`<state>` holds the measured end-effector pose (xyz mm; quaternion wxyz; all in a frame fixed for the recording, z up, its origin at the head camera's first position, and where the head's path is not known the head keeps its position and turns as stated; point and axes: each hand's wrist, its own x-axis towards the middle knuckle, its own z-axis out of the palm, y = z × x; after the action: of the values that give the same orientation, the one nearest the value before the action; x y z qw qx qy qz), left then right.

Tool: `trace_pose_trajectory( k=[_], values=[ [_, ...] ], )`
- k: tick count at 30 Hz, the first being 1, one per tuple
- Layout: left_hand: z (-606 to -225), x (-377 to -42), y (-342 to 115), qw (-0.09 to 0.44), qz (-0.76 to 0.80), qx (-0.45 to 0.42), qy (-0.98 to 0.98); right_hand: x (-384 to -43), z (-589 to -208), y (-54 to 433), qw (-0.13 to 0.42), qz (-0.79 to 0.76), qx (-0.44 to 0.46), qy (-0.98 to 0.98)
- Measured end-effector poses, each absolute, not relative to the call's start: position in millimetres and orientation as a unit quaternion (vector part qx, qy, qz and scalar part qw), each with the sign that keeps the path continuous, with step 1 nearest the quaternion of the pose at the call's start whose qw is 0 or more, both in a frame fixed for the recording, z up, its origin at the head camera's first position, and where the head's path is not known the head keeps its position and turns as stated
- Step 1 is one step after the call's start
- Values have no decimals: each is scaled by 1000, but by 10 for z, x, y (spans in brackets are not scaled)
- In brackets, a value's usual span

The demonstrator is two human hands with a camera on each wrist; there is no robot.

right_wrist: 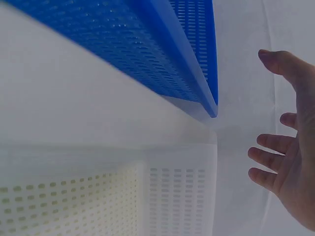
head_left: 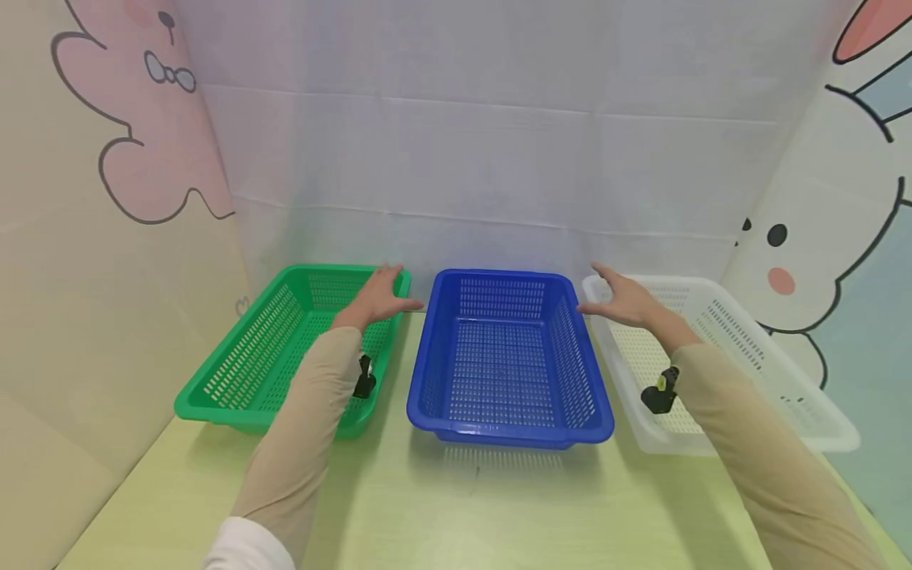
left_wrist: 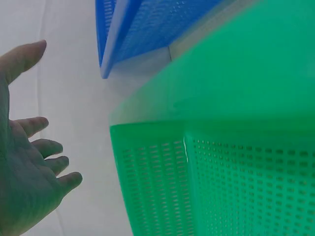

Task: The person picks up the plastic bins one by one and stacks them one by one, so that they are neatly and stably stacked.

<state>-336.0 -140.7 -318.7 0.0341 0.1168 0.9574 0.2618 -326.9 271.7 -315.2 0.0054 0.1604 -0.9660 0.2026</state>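
Three slotted plastic baskets stand in a row: a green basket [head_left: 245, 364] on the left, a blue basket [head_left: 509, 434] in the middle, a white basket [head_left: 741, 348] on the right. My left hand [head_left: 375, 299] hovers over the green basket's back right corner, thumb spread towards the blue one; nothing is in it. Above the white basket's back left part, my right hand [head_left: 623, 301] is likewise spread and holds nothing. Both wrist views show the fingers apart from the rims, with the green basket [left_wrist: 197, 103] and the white basket [right_wrist: 177, 152] alongside.
The baskets sit on a pale yellow-green table [head_left: 492, 514]. Behind them hangs a white cloth [head_left: 484, 158], with printed cartoon panels at the left and right sides. Narrow gaps separate the blue basket from its neighbours. A black wrist device [head_left: 661, 392] is on the right sleeve.
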Motion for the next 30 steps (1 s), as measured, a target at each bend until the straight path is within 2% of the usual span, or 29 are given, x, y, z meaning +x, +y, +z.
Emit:
trace_pose_trajectory(
  k=[10,15,30],
  values=[
    [-3185,-3369,-1312,84,383,100,914,-3258,-3181,2727,-22,336,126,-933],
    [-3175,-3367,-1279,109,433,93,890,-3243,-3215,2720,-56,377,117,-917],
    [-3302,-3380,-1272,173,504,58,844,-3177,-3345,2620,-115,399,108,-903]
  ],
)
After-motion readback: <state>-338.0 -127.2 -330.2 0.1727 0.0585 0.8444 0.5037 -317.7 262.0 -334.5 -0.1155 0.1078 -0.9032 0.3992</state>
